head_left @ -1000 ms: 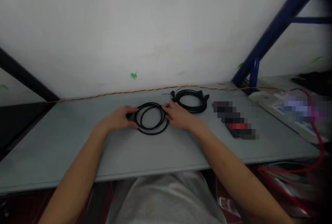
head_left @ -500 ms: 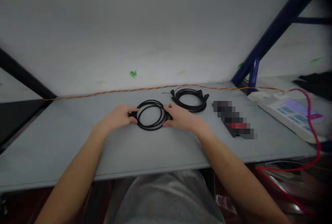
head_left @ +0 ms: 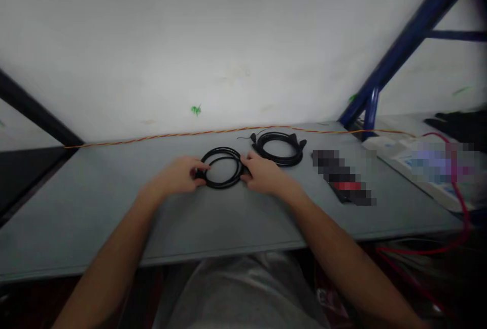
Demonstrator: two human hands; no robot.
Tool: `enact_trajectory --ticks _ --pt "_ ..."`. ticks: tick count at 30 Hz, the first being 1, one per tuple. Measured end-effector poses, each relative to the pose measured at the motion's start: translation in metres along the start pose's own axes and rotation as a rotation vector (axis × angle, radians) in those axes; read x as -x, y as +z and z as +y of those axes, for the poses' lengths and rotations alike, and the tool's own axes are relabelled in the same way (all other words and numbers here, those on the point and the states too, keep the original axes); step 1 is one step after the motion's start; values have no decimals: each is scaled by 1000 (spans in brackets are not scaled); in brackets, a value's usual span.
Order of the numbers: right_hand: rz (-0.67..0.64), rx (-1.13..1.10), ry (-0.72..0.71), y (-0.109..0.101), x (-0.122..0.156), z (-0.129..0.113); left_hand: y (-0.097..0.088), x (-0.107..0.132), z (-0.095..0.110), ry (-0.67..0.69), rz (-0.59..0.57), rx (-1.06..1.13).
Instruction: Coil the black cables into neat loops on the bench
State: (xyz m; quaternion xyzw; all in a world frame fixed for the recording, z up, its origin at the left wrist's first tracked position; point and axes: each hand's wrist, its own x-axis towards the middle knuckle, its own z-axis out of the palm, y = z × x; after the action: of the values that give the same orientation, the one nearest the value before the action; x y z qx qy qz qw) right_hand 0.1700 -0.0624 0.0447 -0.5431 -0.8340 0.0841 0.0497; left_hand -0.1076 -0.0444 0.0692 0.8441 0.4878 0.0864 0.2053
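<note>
A black cable (head_left: 221, 186) lies coiled in loops on the grey table (head_left: 228, 227), between my two hands. My left hand (head_left: 181, 175) grips the coil's left side, where a dark connector shows between thumb and fingers. On the opposite side, the fingers of my right hand (head_left: 262, 172) are closed around the loops. Just behind my right hand rests a second coiled black cable (head_left: 279, 161), with plug ends showing at its upper left and right; neither hand is on it.
A pixelated dark object with a red patch (head_left: 342, 179) lies to the right. Beyond it are a pale device (head_left: 403, 159) and a red cable (head_left: 464, 217) hanging over the edge. A twisted red-yellow wire (head_left: 171, 135) runs along the wall. Blue frame bars (head_left: 399, 50) stand at right.
My left hand has shifted slightly right along the coil, and its connector has moved inward. The fingers of my right hand have closed further round the loops. The second coil stays put.
</note>
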Motion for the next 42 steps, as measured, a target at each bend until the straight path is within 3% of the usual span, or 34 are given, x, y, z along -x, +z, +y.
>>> enact_trajectory --ticks 3,6,11,14,18,24,33,38,42 --pt "-40 -49 -5 -3 1 2 4 2 9 61 -48 111" --pt "9 -47 32 -2 0 1 10 2 15 120 -78 236" --pt "66 16 57 5 -4 -2 16 -1 15 95 -155 351" --pt "76 -2 55 10 -7 0 15 -4 11 125 -76 212" --pt "114 -44 5 17 -11 4 17 -7 4 263 72 -32" --pt "190 -158 -191 32 -28 6 40 -11 6 358 36 -156" --pt "233 -477 -126 45 -44 1 58 -8 29 422 46 -337" --pt "274 -774 -227 46 -42 11 59 -4 35 341 13 -341" --pt "223 -988 -196 48 -47 25 62 -4 37 261 24 -361"
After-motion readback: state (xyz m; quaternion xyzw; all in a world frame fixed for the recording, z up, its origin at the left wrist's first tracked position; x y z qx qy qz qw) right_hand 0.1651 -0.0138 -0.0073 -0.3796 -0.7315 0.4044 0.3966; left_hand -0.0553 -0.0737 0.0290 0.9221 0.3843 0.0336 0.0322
